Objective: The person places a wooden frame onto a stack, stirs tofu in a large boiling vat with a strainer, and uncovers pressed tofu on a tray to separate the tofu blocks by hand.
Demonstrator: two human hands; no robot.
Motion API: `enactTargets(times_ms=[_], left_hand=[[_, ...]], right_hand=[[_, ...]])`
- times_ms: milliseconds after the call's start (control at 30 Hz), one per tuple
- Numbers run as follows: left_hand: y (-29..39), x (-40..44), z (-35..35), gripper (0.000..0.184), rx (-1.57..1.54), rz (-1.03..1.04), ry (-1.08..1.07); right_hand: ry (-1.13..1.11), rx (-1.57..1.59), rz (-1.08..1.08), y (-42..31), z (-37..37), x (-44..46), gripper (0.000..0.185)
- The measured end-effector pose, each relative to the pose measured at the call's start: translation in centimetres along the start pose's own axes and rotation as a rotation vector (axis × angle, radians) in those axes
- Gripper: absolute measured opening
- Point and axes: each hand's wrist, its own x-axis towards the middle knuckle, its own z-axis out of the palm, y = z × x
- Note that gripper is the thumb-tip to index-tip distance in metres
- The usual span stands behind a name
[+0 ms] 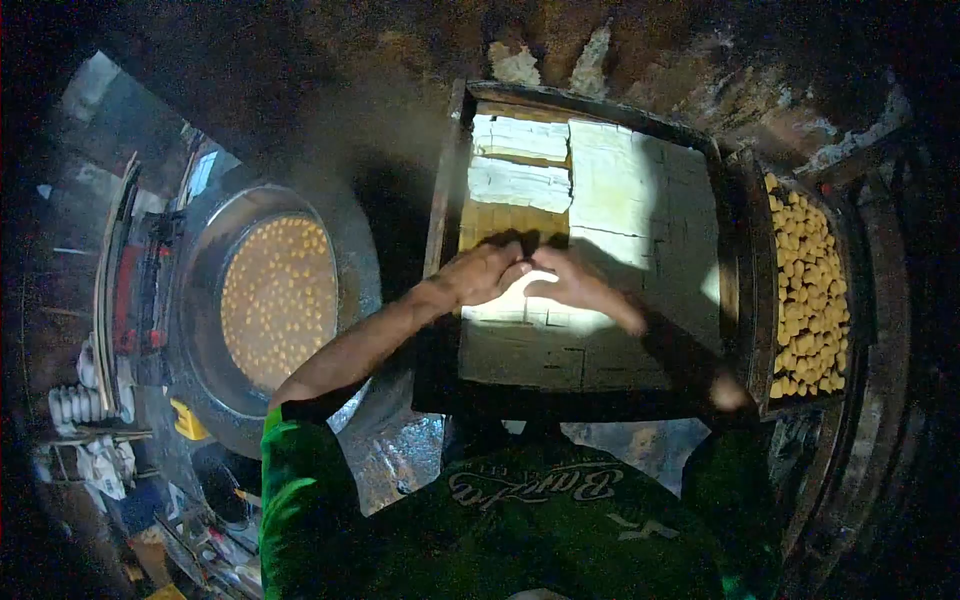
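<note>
A wooden-framed tray (440,215) holds rows of pale white blocks (610,170), with a yellowish bare strip (490,219) showing at its left. Over the tray's left half, my left hand (487,272) is closed, fingers bent, at the near edge of that strip. Beside it, my right hand (570,282) curls inward with its fingertips close to those of my left hand. Bright light falls on the blocks just below both hands. Whether anything lies between the fingers is too hidden to tell.
On the left stands a large round pan (205,300) of liquid with many small round yellow pieces (275,300). At the right, a narrow box (763,300) holds yellow lumps (808,290). A yellow object (188,420) lies near the pan's lower left.
</note>
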Motion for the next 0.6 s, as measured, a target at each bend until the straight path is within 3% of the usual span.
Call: enactTargets(times_ms=[33, 67, 100, 133, 200, 233, 300, 367, 433, 467, 500, 533, 600], left_hand=[[-1.2, 0.0, 1.9, 0.039, -0.006, 0.086, 0.045], [-0.5, -1.0, 2.6, 0.042, 0.138, 0.16, 0.17], [0.2, -1.9, 3.2, 0.045, 0.283, 0.233, 0.294], [0.1, -1.8, 4.1, 0.045, 0.284, 0.232, 0.295], [-0.3, -1.5, 5.4, 0.05, 0.578, 0.141, 0.567], [-0.6, -1.9, 6.3, 0.05, 0.573, 0.139, 0.562], [0.4, -2.9, 6.0, 0.051, 0.522, 0.173, 0.341], [1.0, -3.5, 5.9, 0.049, 0.461, 0.195, 0.437], [1.4, -3.6, 5.4, 0.047, 0.467, 0.137, 0.372], [1.7, -3.5, 4.7, 0.047, 0.47, 0.138, 0.373], [2.0, -3.1, 3.6, 0.049, 0.278, 0.079, 0.282], [2.3, -2.8, 2.5, 0.05, 0.085, 0.02, 0.189], [3.0, -2.5, 0.6, 0.054, 0.04, -0.003, 0.074]], right_hand=[[-0.05, -0.125, 0.071, 0.2, 0.4, -1.0, 0.039], [-0.04, -0.292, -0.104, -2.5, -0.7, -1.5, 0.034], [0.228, -0.485, -0.294, -4.0, -0.4, -2.1, 0.033], [0.281, -0.66, -0.341, -5.0, -0.3, -2.2, 0.035], [0.337, -0.834, -0.384, -5.1, 0.3, -2.4, 0.036], [0.312, -0.799, -0.355, -4.4, 1.4, -2.7, 0.037], [0.29, -0.769, -0.326, -4.4, 1.9, -3.4, 0.038], [0.25, -0.563, -0.164, -4.6, 2.3, -4.1, 0.039], [0.204, -0.526, -0.179, -3.4, 2.1, -4.0, 0.049], [0.117, -0.296, -0.001, -2.0, 2.5, -3.7, 0.054], [0.028, -0.065, 0.175, -2.2, 2.2, -3.1, 0.059], [0.022, 0.106, 0.178, -2.3, 1.5, -2.9, 0.069], [-0.018, 0.08, 0.208, -1.3, 1.7, -2.5, 0.07]])
